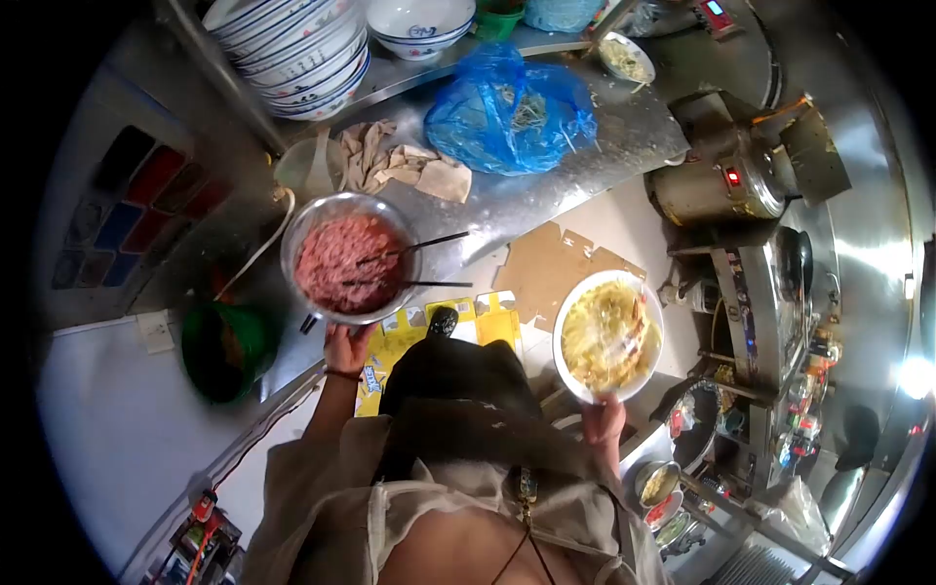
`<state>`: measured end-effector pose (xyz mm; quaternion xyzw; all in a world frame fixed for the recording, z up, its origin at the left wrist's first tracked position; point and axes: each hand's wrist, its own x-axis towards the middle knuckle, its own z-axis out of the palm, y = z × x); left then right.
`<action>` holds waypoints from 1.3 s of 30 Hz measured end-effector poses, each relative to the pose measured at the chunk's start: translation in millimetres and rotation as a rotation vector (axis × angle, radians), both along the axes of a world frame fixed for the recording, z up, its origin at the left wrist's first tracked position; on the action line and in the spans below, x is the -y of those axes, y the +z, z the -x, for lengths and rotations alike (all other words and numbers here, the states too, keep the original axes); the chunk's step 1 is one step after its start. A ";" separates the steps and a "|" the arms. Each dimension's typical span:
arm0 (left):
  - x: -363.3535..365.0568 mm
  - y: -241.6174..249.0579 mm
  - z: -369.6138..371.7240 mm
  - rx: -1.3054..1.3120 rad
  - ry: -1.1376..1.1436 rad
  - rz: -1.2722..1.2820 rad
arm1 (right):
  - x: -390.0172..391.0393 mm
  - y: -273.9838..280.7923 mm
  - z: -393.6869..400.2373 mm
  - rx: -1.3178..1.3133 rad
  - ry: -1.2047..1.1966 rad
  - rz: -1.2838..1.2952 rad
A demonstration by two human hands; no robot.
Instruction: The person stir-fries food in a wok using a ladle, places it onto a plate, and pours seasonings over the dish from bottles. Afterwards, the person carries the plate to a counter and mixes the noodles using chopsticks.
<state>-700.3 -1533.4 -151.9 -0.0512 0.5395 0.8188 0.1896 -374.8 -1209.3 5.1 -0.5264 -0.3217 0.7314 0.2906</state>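
Note:
At the near rim of a metal bowl [414, 263], my left hand [348, 349] is closed, its fingertips partly hidden beneath the bowl. Pink minced meat [336, 253] fills this bowl, and two dark chopsticks [439, 284] stick out of it to the right. On the other side my right hand [604, 419] grips the near edge of a white bowl [564, 366]. Inside that one is pale yellow food [604, 331] with some reddish-brown bits at its right; I cannot make out its kind. The white bowl is held over the floor, apart from the counter.
On the steel counter [468, 224] lie crumpled cloths [439, 178] and a blue plastic bag [507, 117]. Stacked bowls [302, 58] stand on the shelf above. A green bucket [229, 351] is at left, a round steel cooker [721, 190] at right. Flattened cardboard [556, 263] covers some floor.

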 end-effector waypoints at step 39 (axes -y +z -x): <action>-325.7 55.3 92.5 -0.554 0.443 1.694 | -410.9 21.8 50.2 -0.066 0.106 0.238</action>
